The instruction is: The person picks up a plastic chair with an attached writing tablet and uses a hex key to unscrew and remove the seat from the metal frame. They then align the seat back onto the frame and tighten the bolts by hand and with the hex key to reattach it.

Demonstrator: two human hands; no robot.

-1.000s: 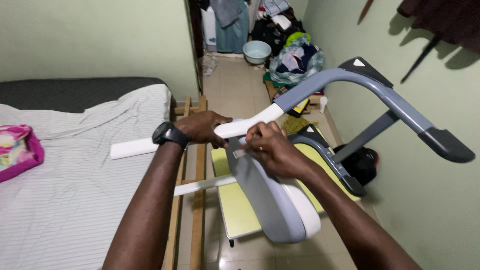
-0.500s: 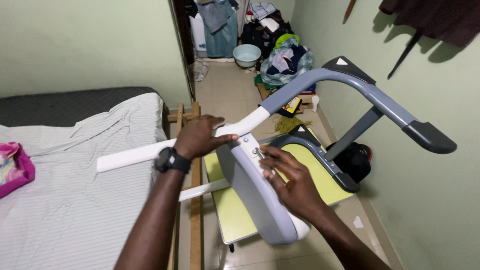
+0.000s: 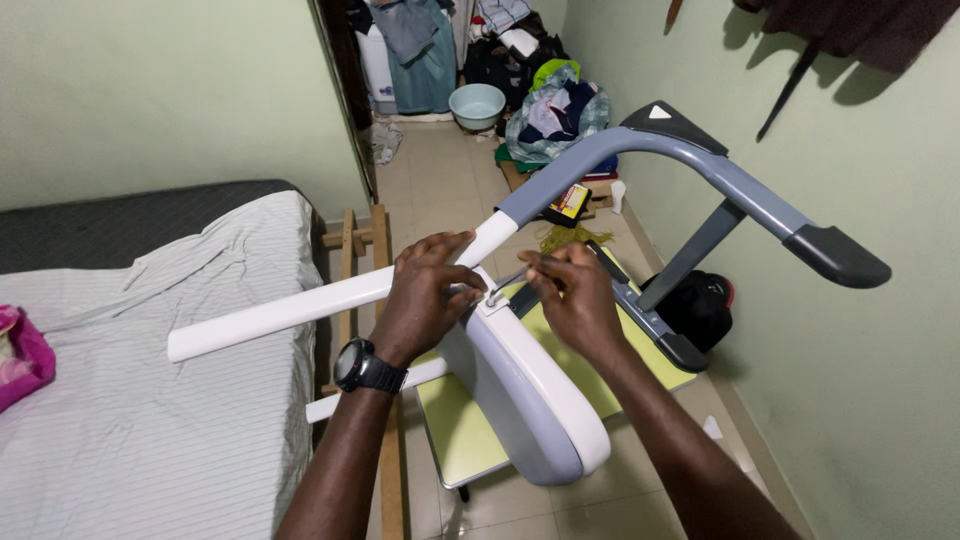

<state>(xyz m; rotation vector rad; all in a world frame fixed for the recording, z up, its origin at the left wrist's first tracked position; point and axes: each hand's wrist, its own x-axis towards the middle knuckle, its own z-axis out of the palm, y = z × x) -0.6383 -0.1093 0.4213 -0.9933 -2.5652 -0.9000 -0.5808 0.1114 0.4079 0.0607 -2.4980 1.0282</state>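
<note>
A white and grey exercise-machine frame [image 3: 540,400] stands tilted in front of me, with a long white tube [image 3: 290,310] reaching left over the bed. My left hand [image 3: 425,295], with a black wristwatch, rests on the tube where it meets the white housing and pinches at a small metal bolt [image 3: 492,298] there. My right hand [image 3: 570,290] holds a thin metal tool at the same bolt, fingers closed around it. Grey handlebars [image 3: 700,170] with black grips rise to the right.
A bed with a striped white sheet [image 3: 150,400] lies at left, with a pink bag [image 3: 20,355] on it. Under the frame stands a yellow-green board [image 3: 470,440]. A wooden rack [image 3: 350,250] is beside the bed. Clothes and a blue basin [image 3: 478,103] crowd the far corridor.
My right hand has risen from the side of the housing to the bolt at its top. My left hand has shifted along the tube towards the same joint. The camera moved closer.
</note>
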